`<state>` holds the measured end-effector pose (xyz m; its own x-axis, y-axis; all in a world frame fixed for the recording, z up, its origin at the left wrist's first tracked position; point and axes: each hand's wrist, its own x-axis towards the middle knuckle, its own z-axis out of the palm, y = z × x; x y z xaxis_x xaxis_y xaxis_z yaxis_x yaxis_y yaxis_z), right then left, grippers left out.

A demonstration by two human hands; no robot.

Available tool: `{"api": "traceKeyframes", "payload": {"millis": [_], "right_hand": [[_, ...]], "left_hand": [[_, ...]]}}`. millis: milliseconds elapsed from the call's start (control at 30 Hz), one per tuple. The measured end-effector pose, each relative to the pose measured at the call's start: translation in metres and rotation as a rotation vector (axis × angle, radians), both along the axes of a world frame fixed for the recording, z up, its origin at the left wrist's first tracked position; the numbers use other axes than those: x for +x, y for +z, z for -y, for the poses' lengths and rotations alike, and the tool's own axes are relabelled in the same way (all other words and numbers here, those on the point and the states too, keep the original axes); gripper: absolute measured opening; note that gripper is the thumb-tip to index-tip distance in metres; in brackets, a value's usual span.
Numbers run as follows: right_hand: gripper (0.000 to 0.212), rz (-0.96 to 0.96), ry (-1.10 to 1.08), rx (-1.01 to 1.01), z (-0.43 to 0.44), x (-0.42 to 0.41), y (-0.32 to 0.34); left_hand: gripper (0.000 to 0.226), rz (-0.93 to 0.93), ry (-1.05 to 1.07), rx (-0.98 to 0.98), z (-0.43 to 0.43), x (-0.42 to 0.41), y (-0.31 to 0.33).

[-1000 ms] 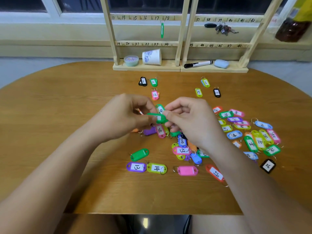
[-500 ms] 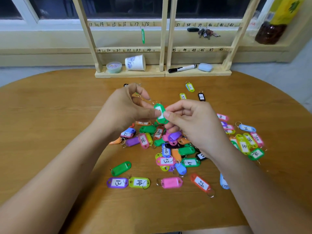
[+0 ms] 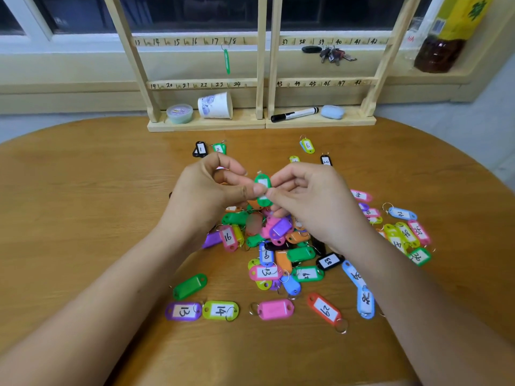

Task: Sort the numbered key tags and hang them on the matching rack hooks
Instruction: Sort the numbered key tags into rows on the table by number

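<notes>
Raised more upright than a moment ago, the green tag (image 3: 262,190) stands above the pile (image 3: 278,246) on the counter (image 3: 83,218). The left hand (image 3: 206,196) pinches its left edge, the right hand (image 3: 312,201) its right edge, probably to read its number for the rack (image 3: 195,41).

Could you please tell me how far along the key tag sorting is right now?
Barely started. Done: one hung green tag dangles from the wooden rack near the 18 mark. In hand: the left hand and right hand both pinch a held green tag above the pile. Left: that pile of coloured tags lies on the table, and the other visible hooks look bare.
</notes>
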<state>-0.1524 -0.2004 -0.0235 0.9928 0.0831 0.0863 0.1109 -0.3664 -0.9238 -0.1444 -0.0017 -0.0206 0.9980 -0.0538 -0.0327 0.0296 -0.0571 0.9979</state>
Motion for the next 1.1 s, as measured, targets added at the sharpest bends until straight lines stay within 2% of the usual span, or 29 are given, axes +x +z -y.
{"api": "traceKeyframes", "payload": {"millis": [133, 233, 433, 633, 967, 1100], "right_hand": [[0.009, -0.044, 0.043, 0.087, 0.003, 0.007, 0.0], [0.008, -0.072, -0.042, 0.055, 0.014, 0.027, 0.006], [0.01, -0.079, -0.314, -0.28, 0.073, 0.1, 0.003], [0.007, -0.117, -0.32, -0.554, 0.08, 0.129, -0.002], [0.01, -0.026, -0.323, -0.715, 0.068, 0.133, -0.016], [0.014, 0.006, -0.316, -0.772, 0.069, 0.135, -0.019]], "left_hand": [[0.048, 0.007, 0.007, -0.004, 0.001, 0.002, -0.002], [0.052, 0.026, 0.013, 0.003, -0.001, 0.001, -0.003], [0.042, 0.055, 0.04, 0.101, -0.016, -0.003, -0.01], [0.027, 0.07, 0.032, 0.226, -0.019, 0.0, -0.009], [0.01, 0.126, 0.04, 0.441, -0.034, 0.005, -0.016], [0.008, 0.197, -0.013, 0.65, -0.042, 0.009, -0.019]]}}
